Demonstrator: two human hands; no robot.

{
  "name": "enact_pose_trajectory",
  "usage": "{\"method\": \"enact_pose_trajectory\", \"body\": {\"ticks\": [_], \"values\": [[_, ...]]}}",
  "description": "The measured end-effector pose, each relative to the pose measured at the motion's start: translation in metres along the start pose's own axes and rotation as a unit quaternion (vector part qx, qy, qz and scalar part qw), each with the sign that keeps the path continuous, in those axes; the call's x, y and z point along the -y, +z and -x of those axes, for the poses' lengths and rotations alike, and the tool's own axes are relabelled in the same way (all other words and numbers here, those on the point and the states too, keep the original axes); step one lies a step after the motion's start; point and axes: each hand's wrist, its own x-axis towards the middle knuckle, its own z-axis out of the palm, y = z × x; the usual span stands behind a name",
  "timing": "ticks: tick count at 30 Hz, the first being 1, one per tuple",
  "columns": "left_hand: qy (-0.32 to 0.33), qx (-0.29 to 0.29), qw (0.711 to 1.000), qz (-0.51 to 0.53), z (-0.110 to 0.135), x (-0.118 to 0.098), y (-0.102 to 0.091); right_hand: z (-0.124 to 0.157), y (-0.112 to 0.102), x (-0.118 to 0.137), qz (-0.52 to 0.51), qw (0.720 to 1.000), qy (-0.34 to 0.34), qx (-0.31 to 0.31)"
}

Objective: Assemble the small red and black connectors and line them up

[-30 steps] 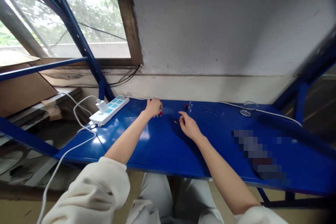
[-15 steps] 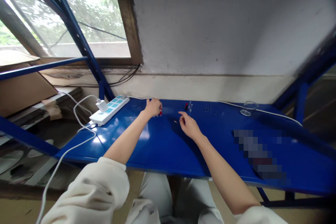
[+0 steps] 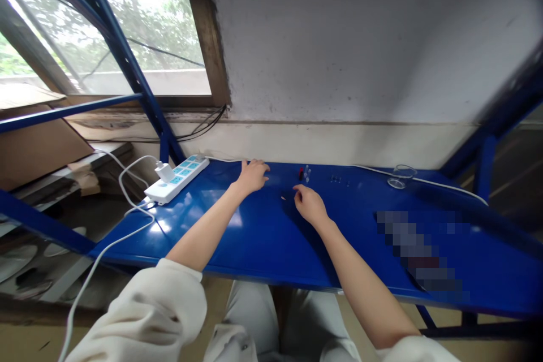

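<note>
My left hand (image 3: 253, 176) is over the back of the blue table (image 3: 263, 243), its fingers spread and nothing visible in them. Whatever lies beneath its palm is hidden. To its right my right hand (image 3: 310, 204) hovers above the tabletop with the fingers curled in; I cannot make out whether a small thing sits between them. Just left of that hand lies a tiny pale piece (image 3: 283, 198). Behind it stand a small red piece (image 3: 301, 173) and a few small clear tubes (image 3: 307, 174).
A white power strip (image 3: 178, 180) with a plugged-in charger (image 3: 164, 171) lies at the left. Several tiny clear pieces (image 3: 336, 179) are right of the tubes. A clear glass dish (image 3: 401, 176) stands near a white cable (image 3: 449, 186). A blurred-out object (image 3: 418, 249) lies at the right.
My left hand has shifted slightly right and its fingers have spread; the small red pieces beside it no longer show. The right hand has moved slightly right, its index finger now curled in.
</note>
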Motion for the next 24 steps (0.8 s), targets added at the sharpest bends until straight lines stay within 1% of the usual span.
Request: {"method": "enact_pose_trajectory", "body": {"ticks": [2,3,5,8,10,13,16,20,24], "values": [[0.036,-0.033,0.999,0.015,0.002,-0.017,-0.001,0.0,0.0,-0.002,0.042,0.998,0.035,-0.012],[0.055,-0.039,0.997,0.024,0.003,-0.025,0.001,0.0,0.0,-0.003,0.061,0.997,0.051,-0.021],[0.087,-0.032,0.995,0.041,0.002,-0.041,0.01,0.0,-0.001,-0.005,0.09,0.992,0.077,-0.035],[0.089,-0.007,0.994,0.054,-0.002,-0.059,0.033,0.001,-0.002,-0.006,0.112,0.988,0.102,-0.036],[0.068,0.004,0.996,0.059,-0.006,-0.067,0.049,0.002,-0.003,-0.006,0.118,0.986,0.114,-0.029],[0.036,0.008,0.998,0.059,-0.012,-0.075,0.067,0.002,-0.004,-0.006,0.125,0.984,0.129,-0.017],[0.013,0.004,0.999,0.049,-0.019,-0.081,0.078,0.002,-0.005,-0.006,0.132,0.981,0.139,-0.009],[-0.002,-0.005,0.999,0.039,-0.026,-0.083,0.086,0.002,-0.009,-0.005,0.137,0.979,0.148,0.001],[-0.005,-0.007,0.999,0.036,-0.031,-0.084,0.088,0.001,-0.012,-0.004,0.136,0.979,0.15,0.003]]}}
